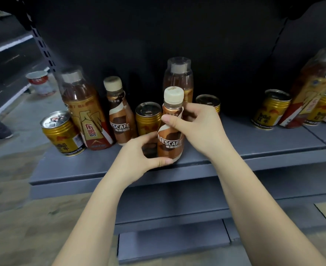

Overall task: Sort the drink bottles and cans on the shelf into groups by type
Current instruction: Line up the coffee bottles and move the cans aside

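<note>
- Since the shelf bears every drink, it is where the sorting happens: a grey board before a dark back wall, with a mixed cluster at left and centre, a bare stretch to the right of the hands, and a second cluster far right.
- Because tall things block smaller ones, the big energy-drink bottles stand toward the back: one at left, one behind the hands, and one leaning at far right.
- While both hands are on it, the held coffee bottle stands upright near the front edge, its base low at the shelf; whether it rests there or is just lifted cannot be told.
- As its match, the second coffee bottle stands just left, a likely spot for pairing the two.
- Around them the gold cans are scattered: front left, between the coffee bottles, behind the right hand, and far right.
- To steady the base, the left hand curls around the bottle's lower part, thumb under it.
- To guide the top, the right hand pinches the neck below the cap.
</note>
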